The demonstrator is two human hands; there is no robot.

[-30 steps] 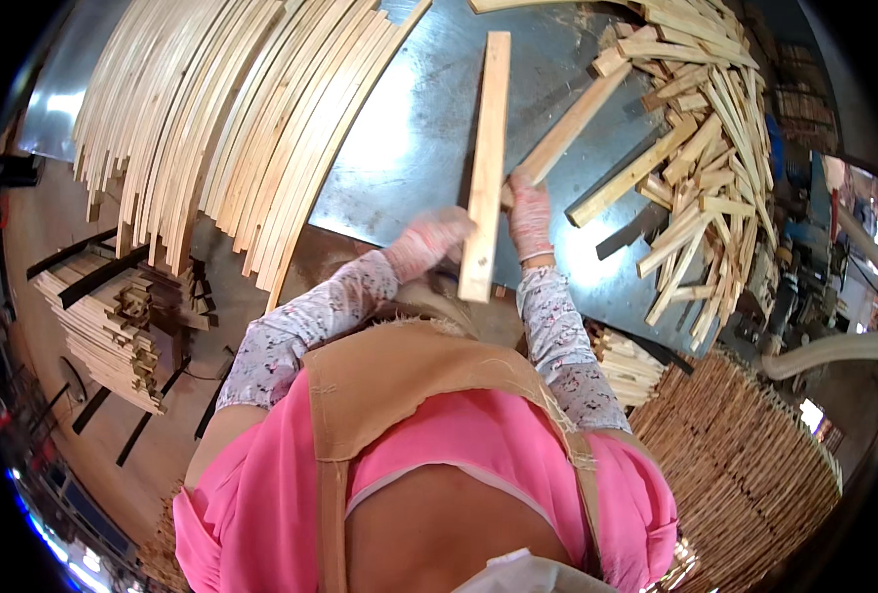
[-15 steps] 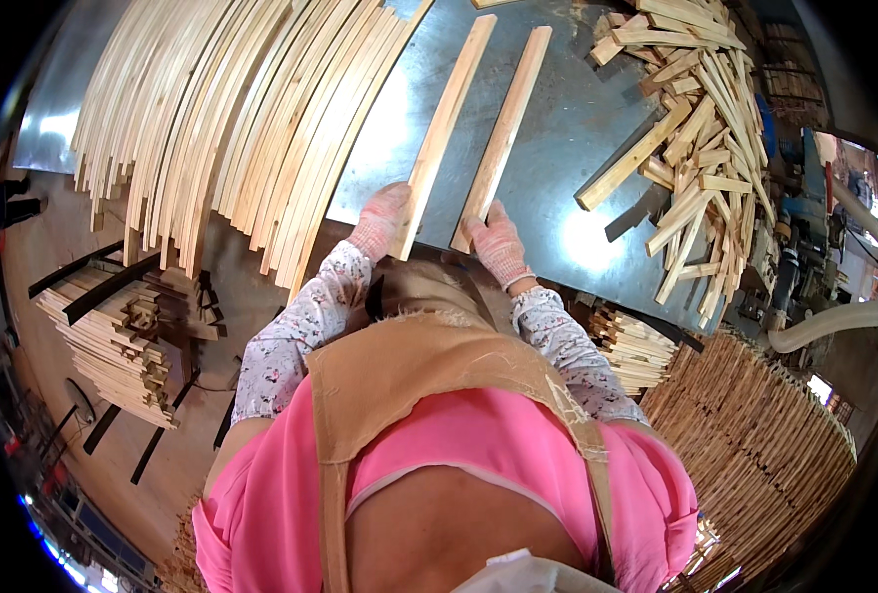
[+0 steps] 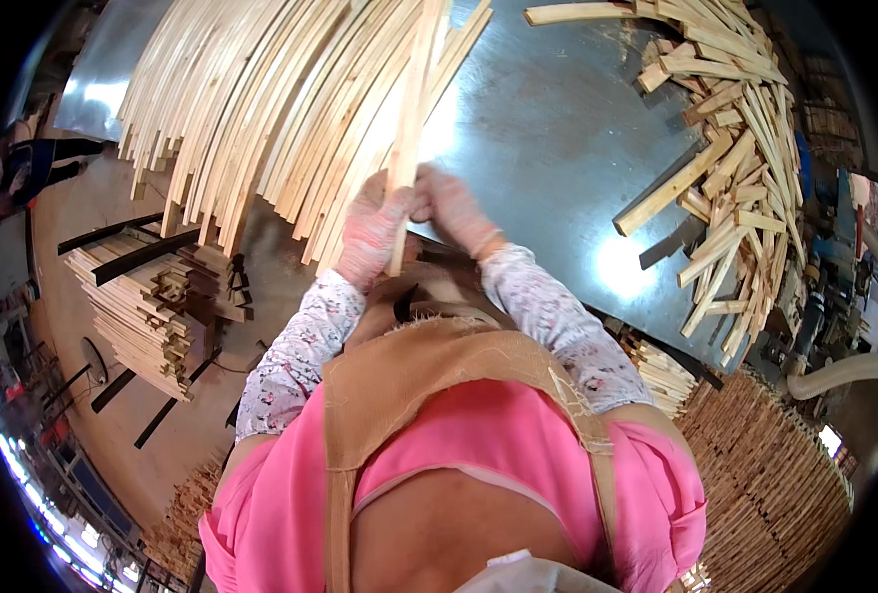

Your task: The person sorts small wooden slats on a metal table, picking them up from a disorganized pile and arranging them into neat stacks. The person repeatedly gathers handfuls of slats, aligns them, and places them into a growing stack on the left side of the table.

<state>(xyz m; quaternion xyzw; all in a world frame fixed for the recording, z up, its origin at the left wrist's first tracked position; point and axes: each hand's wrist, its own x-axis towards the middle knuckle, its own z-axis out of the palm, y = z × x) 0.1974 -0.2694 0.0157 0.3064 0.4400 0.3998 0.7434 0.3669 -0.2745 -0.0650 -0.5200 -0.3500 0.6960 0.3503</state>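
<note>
A long pale wooden strip (image 3: 414, 109) points away from me over the metal table, its near end by my apron. My left hand (image 3: 370, 235), in a pinkish knitted glove, is closed around it near that end. From the other side my right hand (image 3: 457, 210), gloved alike and slightly blurred, has its curled fingers against the same strip. Whether a second strip lies pressed along this one I cannot tell. Just left of the held strip, a broad row of similar strips (image 3: 231, 119) lies side by side on the table, near ends uneven.
The metal table (image 3: 547, 119) reflects bright light. On its right side short offcuts and strips form a jumbled heap (image 3: 745, 168). Below the table's left edge stands a stack of strips (image 3: 132, 316) on dark bars. A large wood stack (image 3: 765, 465) and a pale hose (image 3: 839, 378) are at right.
Earlier each hand held its own strip, set apart. My hands have since come together and shifted left, toward the row, where one strip shows between them.
</note>
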